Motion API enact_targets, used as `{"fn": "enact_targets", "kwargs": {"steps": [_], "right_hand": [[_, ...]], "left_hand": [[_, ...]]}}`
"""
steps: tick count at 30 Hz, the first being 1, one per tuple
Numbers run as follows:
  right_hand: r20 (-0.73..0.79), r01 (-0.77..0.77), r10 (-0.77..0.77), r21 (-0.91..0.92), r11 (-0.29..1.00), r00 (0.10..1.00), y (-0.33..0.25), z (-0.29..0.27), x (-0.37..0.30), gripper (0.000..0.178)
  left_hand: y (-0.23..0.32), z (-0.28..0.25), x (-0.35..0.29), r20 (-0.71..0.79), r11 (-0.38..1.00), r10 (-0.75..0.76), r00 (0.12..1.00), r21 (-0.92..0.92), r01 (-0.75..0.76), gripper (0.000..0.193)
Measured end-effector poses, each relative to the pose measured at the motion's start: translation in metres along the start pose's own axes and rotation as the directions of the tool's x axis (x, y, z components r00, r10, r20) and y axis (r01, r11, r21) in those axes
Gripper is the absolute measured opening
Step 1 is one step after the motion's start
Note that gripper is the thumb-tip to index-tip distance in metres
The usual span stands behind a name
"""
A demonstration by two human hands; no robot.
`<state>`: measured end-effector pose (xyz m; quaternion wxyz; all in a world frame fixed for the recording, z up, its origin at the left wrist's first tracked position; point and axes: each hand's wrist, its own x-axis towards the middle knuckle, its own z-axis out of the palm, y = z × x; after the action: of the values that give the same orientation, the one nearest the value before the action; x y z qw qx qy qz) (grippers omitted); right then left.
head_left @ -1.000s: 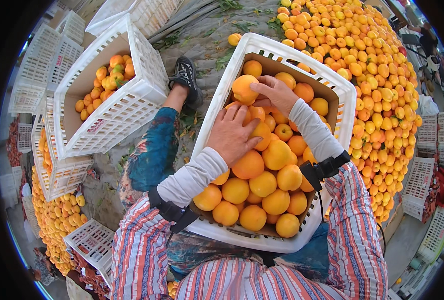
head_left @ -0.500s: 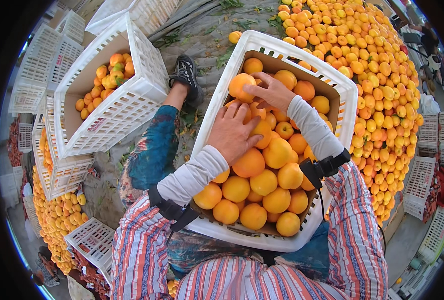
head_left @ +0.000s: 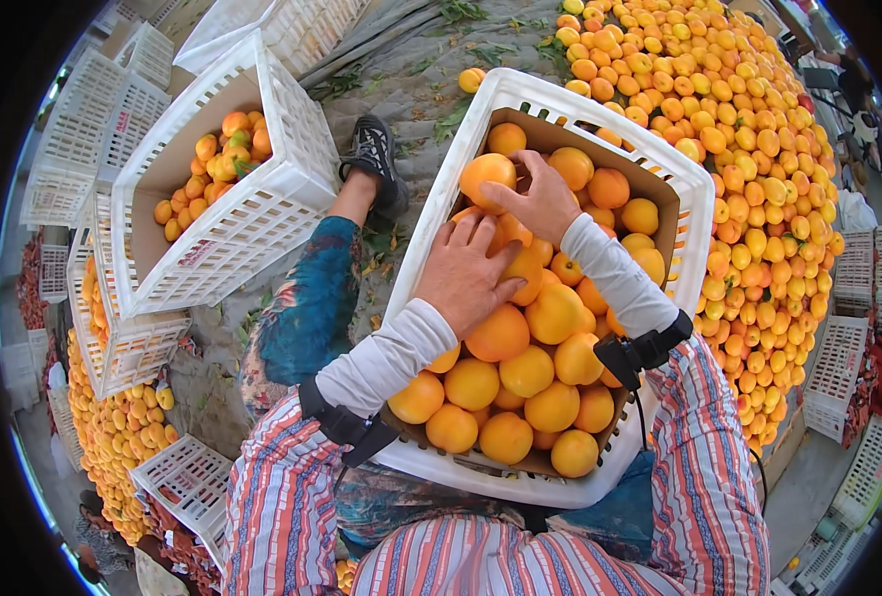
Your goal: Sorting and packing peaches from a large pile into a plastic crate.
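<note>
A white plastic crate (head_left: 697,214) with a cardboard lining stands in front of me, filled with yellow-orange peaches (head_left: 500,333). Toward its far left corner, my right hand (head_left: 548,204) has its thumb and fingers closed against a large peach (head_left: 486,180). Just nearer, my left hand (head_left: 464,273) lies palm down over the fruit with its fingers apart. Its fingertips touch peaches beside the crate's left wall, and what is under the palm is hidden.
Loose peaches form a big heap (head_left: 759,228) along the right. On the left, a tilted white crate (head_left: 297,184) holds some peaches, above another crate (head_left: 133,348). My shoe (head_left: 376,164) is on the grey ground sheet (head_left: 411,79), where leaves are scattered. More crates (head_left: 840,363) stand far right.
The right hand has drawn back slightly, its fingers curling more around the large peach. The left hand remains on the fruit, barely shifted. The whole view has moved slightly.
</note>
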<state>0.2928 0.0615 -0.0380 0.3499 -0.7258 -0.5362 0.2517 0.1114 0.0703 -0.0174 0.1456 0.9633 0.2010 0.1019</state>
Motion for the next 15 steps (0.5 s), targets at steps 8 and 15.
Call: {"fn": "enact_targets", "kwargs": {"steps": [8,15], "right_hand": [[0.277,-0.263,0.21,0.17,0.95,0.938,0.014,-0.02,0.016,0.079],[0.218,-0.131,0.118,0.047,0.99,0.969,0.009,-0.014,0.02,0.081]], "left_hand": [[0.002,-0.004,0.003,0.03,1.0,0.002,1.0,-0.003,-0.002,0.046],[0.003,-0.008,0.002,0.051,1.0,-0.009,0.999,0.002,0.009,0.046]]}}
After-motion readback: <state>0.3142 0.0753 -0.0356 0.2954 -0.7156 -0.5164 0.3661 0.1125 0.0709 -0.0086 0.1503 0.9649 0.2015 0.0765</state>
